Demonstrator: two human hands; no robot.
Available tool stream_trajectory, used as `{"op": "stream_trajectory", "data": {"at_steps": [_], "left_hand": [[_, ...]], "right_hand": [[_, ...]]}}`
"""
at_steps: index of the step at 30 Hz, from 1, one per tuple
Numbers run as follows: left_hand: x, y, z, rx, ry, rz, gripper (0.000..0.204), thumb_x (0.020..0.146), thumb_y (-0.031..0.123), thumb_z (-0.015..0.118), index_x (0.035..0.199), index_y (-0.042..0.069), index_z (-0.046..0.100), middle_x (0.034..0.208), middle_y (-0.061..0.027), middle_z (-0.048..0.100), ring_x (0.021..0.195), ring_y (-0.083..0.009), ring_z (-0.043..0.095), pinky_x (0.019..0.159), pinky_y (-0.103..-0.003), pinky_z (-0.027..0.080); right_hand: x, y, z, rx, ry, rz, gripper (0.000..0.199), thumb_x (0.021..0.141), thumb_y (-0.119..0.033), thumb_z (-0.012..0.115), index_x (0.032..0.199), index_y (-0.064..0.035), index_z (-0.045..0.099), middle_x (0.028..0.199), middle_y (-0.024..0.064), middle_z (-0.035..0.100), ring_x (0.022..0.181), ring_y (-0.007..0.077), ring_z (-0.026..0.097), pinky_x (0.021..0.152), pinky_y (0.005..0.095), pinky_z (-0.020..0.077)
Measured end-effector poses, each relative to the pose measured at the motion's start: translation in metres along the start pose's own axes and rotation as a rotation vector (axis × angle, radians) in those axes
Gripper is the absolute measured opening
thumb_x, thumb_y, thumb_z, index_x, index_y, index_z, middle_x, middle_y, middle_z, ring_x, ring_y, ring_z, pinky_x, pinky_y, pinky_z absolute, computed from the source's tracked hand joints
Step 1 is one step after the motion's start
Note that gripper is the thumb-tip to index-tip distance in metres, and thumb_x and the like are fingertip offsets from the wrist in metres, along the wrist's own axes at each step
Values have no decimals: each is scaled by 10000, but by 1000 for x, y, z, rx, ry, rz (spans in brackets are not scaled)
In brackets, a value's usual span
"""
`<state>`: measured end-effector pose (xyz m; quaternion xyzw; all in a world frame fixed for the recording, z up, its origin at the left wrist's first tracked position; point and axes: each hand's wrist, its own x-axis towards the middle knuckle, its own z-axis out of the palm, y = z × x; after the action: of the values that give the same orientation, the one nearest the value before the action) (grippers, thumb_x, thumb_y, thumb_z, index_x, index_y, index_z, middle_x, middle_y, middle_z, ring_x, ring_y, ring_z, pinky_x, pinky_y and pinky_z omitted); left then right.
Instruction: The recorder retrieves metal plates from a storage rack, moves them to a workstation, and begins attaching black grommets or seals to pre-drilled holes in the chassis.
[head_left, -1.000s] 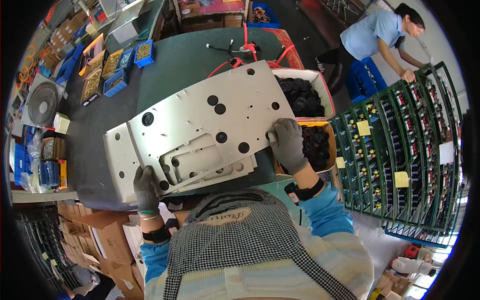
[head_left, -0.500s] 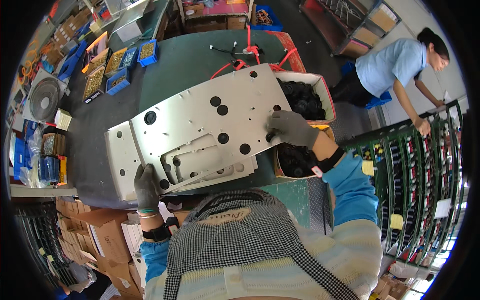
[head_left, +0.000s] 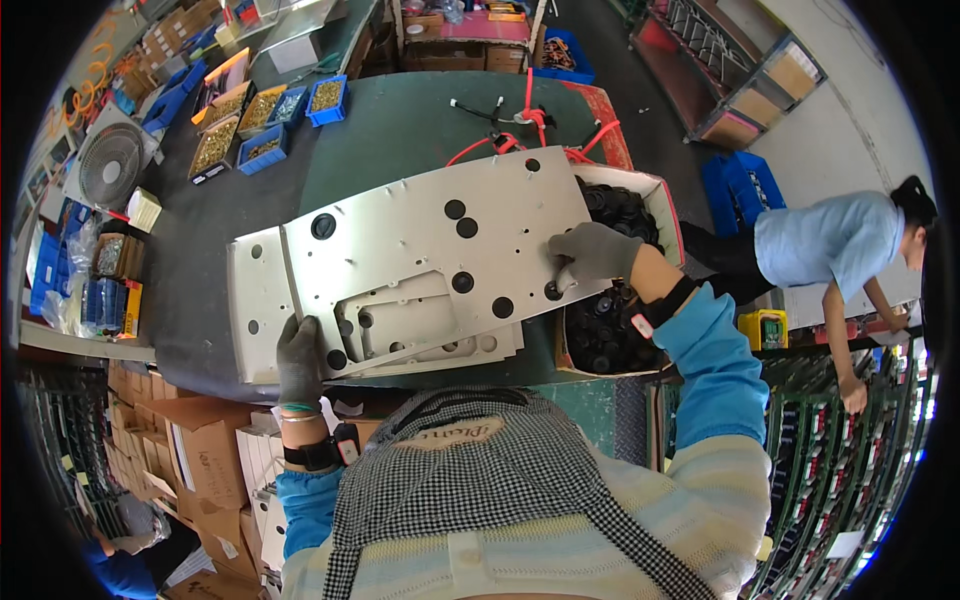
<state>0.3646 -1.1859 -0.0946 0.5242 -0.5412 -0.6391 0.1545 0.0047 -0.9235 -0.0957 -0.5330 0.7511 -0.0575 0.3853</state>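
A large silvery sheet-metal panel (head_left: pixel 390 230) lies tilted across the bench, with round black plugs in several holes and a large rectangular cutout. My left hand (head_left: pixel 298 358), in a dark grey glove, grips its lower left edge. At the panel's right edge is my right hand (head_left: pixel 600 254), also gloved, its fingers curled against the metal just above a black plug (head_left: pixel 553 290). Whatever those fingers pinch is hidden. More sheet metal (head_left: pixel 258 300) lies beneath the panel. Beside my right hand, black plastic parts (head_left: pixel 600 335) fill an open box.
A second box (head_left: pixel 660 205) of black parts stands behind the first. Red cables (head_left: pixel 535 118) lie at the bench's far edge. Small blue bins (head_left: pixel 327 105) of fasteners and a fan (head_left: pixel 110 165) are at left. A co-worker (head_left: pixel 825 240) bends over green racks (head_left: pixel 850 430) at right.
The view has shifted a little, so the bench sits lower and further right. My right hand has moved slightly up the panel edge, covering the upper hole there. The co-worker has bent lower.
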Motion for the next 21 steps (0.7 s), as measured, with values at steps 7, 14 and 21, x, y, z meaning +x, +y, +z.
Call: {"op": "stream_trajectory", "data": {"at_steps": [7,14,21], "left_hand": [[-17,3,15,-79,-73,22,255,894,142,478,1078,-7,575,884,-49,618,787,-128,597,709,-256,478],[-21,-5,12,-124,-67,39,245,891,129,462,1047,-21,578,845,-63,624,698,-125,588,625,-244,477],[-21,-11,9,47,-99,112,261,887,123,454,1064,-32,567,875,-62,625,782,-123,597,709,-252,475]], "right_hand": [[7,-32,7,-296,-119,80,299,663,-260,747,881,-66,687,837,118,681,853,299,655,748,372,508],[8,-80,-3,-208,196,94,268,852,-287,559,1012,-72,571,885,104,662,844,294,651,721,408,509],[47,-76,56,-89,867,55,227,828,-293,574,917,-85,590,821,122,627,785,308,618,685,422,476]]}}
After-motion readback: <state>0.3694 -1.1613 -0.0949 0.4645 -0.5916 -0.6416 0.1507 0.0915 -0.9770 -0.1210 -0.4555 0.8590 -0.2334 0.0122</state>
